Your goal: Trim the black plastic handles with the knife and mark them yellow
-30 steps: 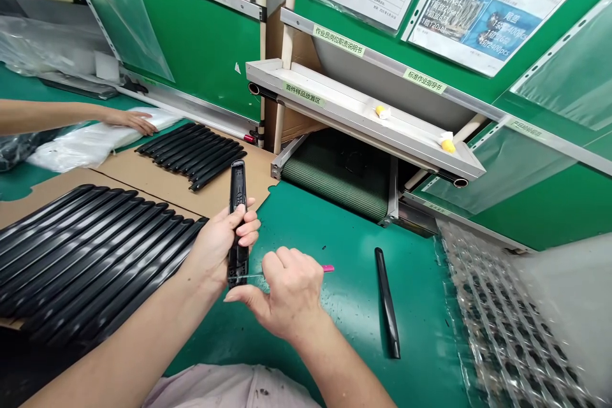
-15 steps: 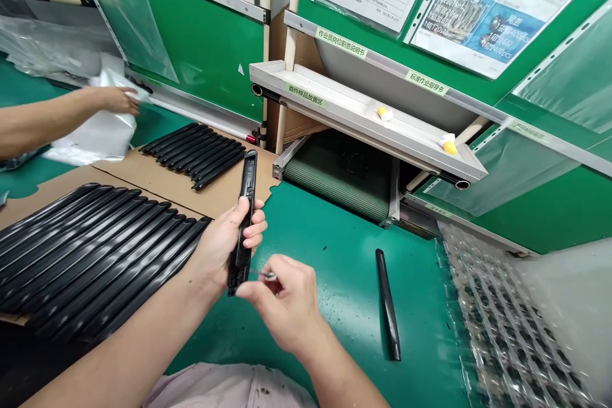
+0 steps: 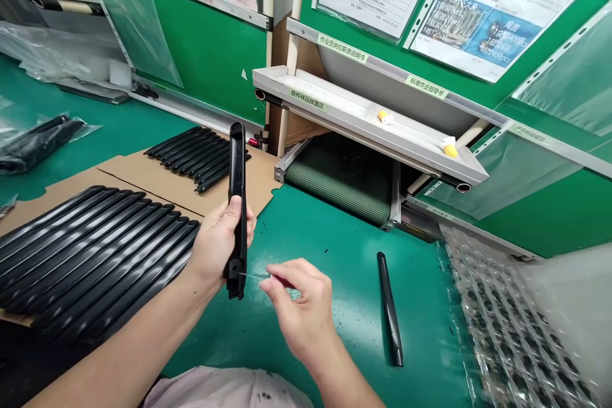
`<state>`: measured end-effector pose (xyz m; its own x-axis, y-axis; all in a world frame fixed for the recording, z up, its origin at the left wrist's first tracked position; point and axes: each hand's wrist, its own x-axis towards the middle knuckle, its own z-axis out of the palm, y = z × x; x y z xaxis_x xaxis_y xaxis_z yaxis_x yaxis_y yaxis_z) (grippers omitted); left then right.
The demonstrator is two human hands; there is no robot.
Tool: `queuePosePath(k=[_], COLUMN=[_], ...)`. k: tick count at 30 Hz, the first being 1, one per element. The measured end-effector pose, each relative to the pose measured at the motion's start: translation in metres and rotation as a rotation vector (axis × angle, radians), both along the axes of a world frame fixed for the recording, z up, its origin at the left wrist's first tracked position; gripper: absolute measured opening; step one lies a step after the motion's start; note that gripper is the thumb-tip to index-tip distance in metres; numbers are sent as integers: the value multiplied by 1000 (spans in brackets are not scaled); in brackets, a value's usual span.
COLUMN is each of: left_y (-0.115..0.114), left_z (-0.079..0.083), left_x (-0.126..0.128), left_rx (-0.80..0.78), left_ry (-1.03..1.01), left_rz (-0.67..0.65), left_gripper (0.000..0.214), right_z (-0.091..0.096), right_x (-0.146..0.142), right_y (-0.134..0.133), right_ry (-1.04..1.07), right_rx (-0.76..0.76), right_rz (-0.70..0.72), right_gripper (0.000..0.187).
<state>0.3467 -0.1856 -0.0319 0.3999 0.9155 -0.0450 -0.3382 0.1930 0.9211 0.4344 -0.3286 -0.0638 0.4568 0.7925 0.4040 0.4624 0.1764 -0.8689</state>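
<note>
Black moulded strip: stands close to upright above the green mat, bottom end lowest, top end rising in front of the far cardboard sheet.

Left hand: closes firmly round the strip's lower half, thumb across the near face, fingers curled behind; leaves the bottom end and the whole upper half exposed.

Right hand: pinches a thin metal-tipped tool between thumb and forefinger, remaining fingers loosely bent; hovers just right of the left hand, above the mat. Points the tool's tip leftward at the strip's bottom end; contact or narrow gap not discernible.

Loose strip: lies flat on the mat, well right of both hands, lengthwise away from the body.

Near row of strips: lies side by side on cardboard, left of the left forearm.

Far row of strips: lies on the far cardboard sheet, behind the held strip.

Conveyor belt: ends at the mat's far edge, under a slanted metal shelf bearing two small yellow pieces.

Clear blister sheet: covers the bench at far right.

Bagged black parts: rest at far left on the green surface.
</note>
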Motion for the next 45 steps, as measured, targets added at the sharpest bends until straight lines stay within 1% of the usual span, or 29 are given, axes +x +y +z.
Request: queuePosePath(k=[3,7,11,13,15,16,17,19,21,23,27,29,30,31,32,34,35,36,37,38,40,41,43,45], left_y=[-2,-3,-5,-7,-9,-10,-10,-9,-5,-1,1,1,1,1,1,1,1,1,1,0,-1,-2,-5,-8], left_z=[0,1,2,0,-3,-5,-7,-8,-6,-2,2,0,-1,-2,-2,0,2,5,8,11,16,18,21,22], left_x=[0,1,4,6,8,9,9,8,6,5,4,4,4,4,4,4,4,4,4,3,2,1,0,0], left_rx=[35,-62,-135,-171,-208,-218,-222,-222,-195,-160,-99,-70,-46,-17,8,22,6,-21,-54,-84,-137,-163,-212,-251], left_ry=[18,-6,-20,12,59,74,80,68,46,31,39,60,72,81,84,51,19,-19,-58,-98,-175,-210,-253,-242], left_rz=[-23,-142,-226,-298,-351,-355,-348,-326,-285,-246,-196,-166,-143,-112,-82,-50,-51,-66,-94,-123,-183,-217,-279,-316], left_gripper=[39,45,51,52,54,54,54,53,53,53,52,49,48,46,44,38,36,32,29,26,28,32,41,45], right_z=[-4,-5,-6,-4,1,5,8,12,12,7,2,5,7,10,13,17,18,19,19,19,16,13,8,2], right_x=[0,1,2,4,8,9,10,10,7,2,-4,-5,-5,-6,-6,-7,-7,-7,-5,-4,1,3,6,9], right_y=[0,1,5,9,13,13,13,10,5,1,-1,-2,-3,-4,-6,-10,-11,-11,-11,-10,-7,-5,-2,0], right_ry=[-20,-133,-265,-362,-407,-403,-390,-364,-366,-383,-374,-288,-214,-119,-12,184,246,265,240,171,-49,-174,-394,-552], right_rx=[16,81,168,247,309,317,298,199,90,6,-88,-160,-218,-288,-361,-465,-470,-440,-384,-319,-204,-167,-118,-78], right_rz=[-21,-65,-122,-191,-278,-305,-302,-220,-131,-112,-100,-64,-25,47,148,383,459,475,425,332,128,55,-29,-80], right_gripper=[9,9,9,11,14,14,12,14,25,31,34,35,37,37,37,33,31,32,33,36,38,37,37,38])
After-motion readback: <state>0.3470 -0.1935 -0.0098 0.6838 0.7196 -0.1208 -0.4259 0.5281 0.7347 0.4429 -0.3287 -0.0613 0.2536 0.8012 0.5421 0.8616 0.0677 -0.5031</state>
